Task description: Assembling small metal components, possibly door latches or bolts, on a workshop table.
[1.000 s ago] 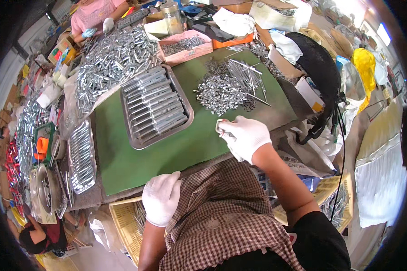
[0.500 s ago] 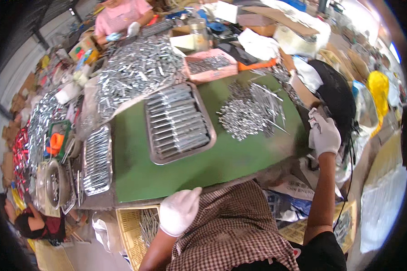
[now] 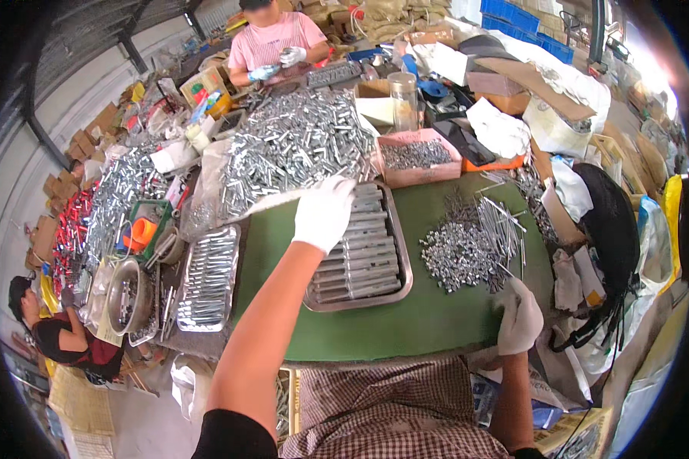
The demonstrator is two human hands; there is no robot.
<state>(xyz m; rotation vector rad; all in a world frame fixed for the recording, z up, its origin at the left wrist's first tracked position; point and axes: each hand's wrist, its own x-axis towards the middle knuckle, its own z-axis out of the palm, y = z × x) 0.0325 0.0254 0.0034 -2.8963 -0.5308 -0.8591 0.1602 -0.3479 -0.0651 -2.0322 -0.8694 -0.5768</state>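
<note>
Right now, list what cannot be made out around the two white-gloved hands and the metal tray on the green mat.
- Head view: the left hand covers the far-left corner of the shallow metal tray; whether its fingers grip anything is hidden.
- The right hand, at the green mat's near edge, shows only its back; its palm is unseen.
- Single pieces in the heap of small silvery parts are too small to tell apart.

Metal tray (image 3: 390, 287) sits mid-bench on the mat (image 3: 436, 329); left hand (image 3: 323, 213) over its far-left corner. Screw pile (image 3: 459, 252) right of tray; right hand (image 3: 519, 321) at the mat's near-right edge. Cardboard box (image 3: 417, 157) behind tray. Second tray (image 3: 207, 279) left of the mat.
</note>
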